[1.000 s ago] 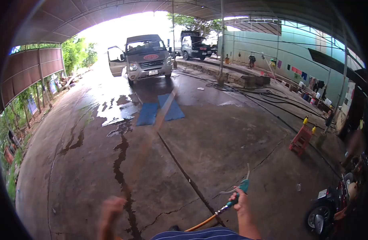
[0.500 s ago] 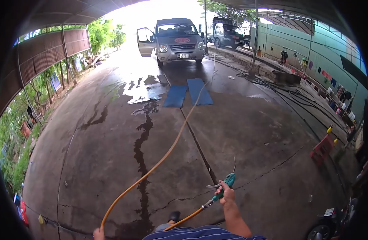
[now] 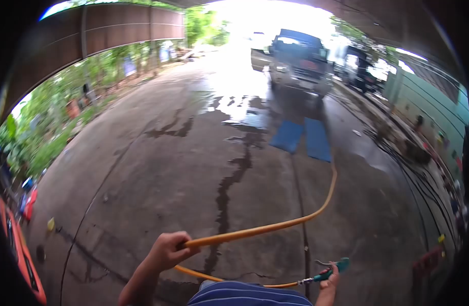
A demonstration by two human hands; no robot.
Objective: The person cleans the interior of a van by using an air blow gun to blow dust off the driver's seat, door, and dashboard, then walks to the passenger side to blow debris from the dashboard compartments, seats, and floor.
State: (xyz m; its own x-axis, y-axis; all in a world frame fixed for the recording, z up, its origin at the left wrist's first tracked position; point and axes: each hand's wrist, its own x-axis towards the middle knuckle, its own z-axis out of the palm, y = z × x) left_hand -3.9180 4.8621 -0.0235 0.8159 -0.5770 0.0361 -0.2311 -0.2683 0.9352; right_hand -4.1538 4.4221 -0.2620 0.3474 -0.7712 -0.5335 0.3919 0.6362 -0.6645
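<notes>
My left hand (image 3: 168, 250) is closed around an orange hose (image 3: 255, 232), raised at the lower middle. From my fist the hose sweeps right and then curves up towards the blue mats. Another stretch of it runs low past my striped shirt to a metal coupling (image 3: 306, 281). At the lower right, my right hand (image 3: 330, 286) grips a green air blow gun (image 3: 341, 264) joined to that coupling. The gun's lever stands out to the left of its body. Its thin nozzle is too blurred to make out.
Two blue mats (image 3: 317, 138) lie on the wet concrete before a van (image 3: 302, 64) with an open door. Black hoses (image 3: 421, 176) run along the right side. An orange-red object (image 3: 24, 255) stands at the left edge, and a dark water streak (image 3: 224, 199) crosses the floor.
My left hand has come up and right with the hose, which now bends low across the floor. The view has swung left, and my right hand with the blow gun sits lower and further right.
</notes>
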